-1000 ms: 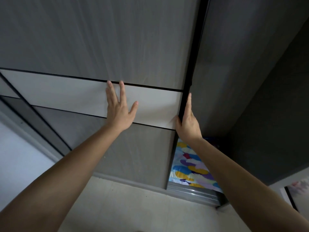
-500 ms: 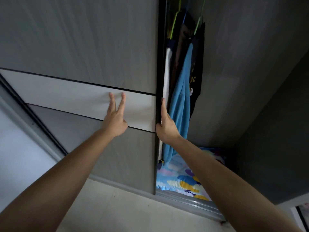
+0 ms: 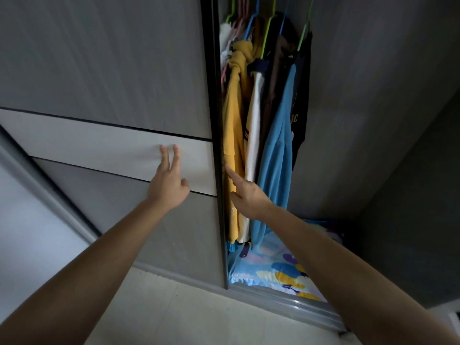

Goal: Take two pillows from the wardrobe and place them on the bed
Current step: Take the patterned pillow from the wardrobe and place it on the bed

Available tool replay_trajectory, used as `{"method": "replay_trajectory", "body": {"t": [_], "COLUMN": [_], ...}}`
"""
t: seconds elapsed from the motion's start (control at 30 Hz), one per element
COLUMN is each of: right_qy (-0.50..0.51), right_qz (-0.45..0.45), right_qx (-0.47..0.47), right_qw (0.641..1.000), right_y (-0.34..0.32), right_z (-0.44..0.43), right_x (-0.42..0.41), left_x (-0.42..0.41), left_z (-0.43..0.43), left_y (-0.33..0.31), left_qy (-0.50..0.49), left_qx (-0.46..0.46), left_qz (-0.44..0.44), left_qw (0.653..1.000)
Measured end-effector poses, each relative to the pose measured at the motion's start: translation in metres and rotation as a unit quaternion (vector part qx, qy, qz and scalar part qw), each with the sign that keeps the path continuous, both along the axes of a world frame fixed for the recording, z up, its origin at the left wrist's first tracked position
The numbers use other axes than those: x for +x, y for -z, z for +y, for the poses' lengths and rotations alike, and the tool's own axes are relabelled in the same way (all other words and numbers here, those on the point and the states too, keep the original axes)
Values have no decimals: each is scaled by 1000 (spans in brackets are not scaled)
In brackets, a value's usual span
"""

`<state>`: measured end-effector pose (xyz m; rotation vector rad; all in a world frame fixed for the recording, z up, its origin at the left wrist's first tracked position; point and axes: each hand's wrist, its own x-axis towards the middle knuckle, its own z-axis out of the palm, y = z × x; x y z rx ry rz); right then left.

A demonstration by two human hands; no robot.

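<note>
Pillows: colourful patterned bedding lies on the wardrobe floor, below the hanging clothes and just right of the sliding door's edge; it is probably the pillows, though I cannot tell how many are there.
Wardrobe: partly open, with a narrow gap between the sliding door's edge and the grey panel on the right.
Sliding door: grey with a pale band across it; its dark edge strip stands upright beside the clothes.
Left hand: fingers spread and flat, tips on the door's pale band, gripping nothing.
Right hand: fingers extended and apart, at the door's dark edge, holding nothing; its back is against the yellow garment.
Hanging clothes: yellow, white, blue and dark garments on coloured hangers, packed right beside the door's edge.
Step in hand: widening the opening, judged from the narrow gap.
Doing it well: press evenly with both hands away from the clothes, keep fingers clear of the track, and avoid snagging the yellow sleeve; open enough that the bedding beneath the clothes can be lifted out freely.
</note>
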<state>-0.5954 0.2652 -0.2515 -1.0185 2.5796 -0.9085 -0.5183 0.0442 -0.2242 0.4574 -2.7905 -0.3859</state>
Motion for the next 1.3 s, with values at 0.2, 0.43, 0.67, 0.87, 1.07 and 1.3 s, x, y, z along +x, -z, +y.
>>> {"method": "replay_trajectory", "body": {"t": [0.2, 0.43, 0.67, 0.87, 1.07, 1.3], "right_qy": [75, 202, 279, 292, 222, 190], "right_qz": [-15, -58, -73, -103, -149, -188], "right_qx": [99, 179, 213, 212, 246, 253], "right_qw": [992, 961, 933, 927, 932, 930], "right_y": [80, 145, 165, 213, 301, 431], "right_z": [68, 186, 276, 332, 354, 335], "right_x": [5, 33, 20, -33, -103, -126], "left_x": [15, -3, -86, -145, -191, -209], "left_z": [47, 141, 231, 288, 313, 314], "left_y": [107, 181, 190, 238, 319, 435], "left_qy": [85, 263, 373, 393, 328, 268], "left_qx": [-23, -63, -64, -93, -76, -31], "left_qz": [-86, -206, -207, -247, -310, -391], "left_qw": [992, 941, 902, 881, 889, 880]}}
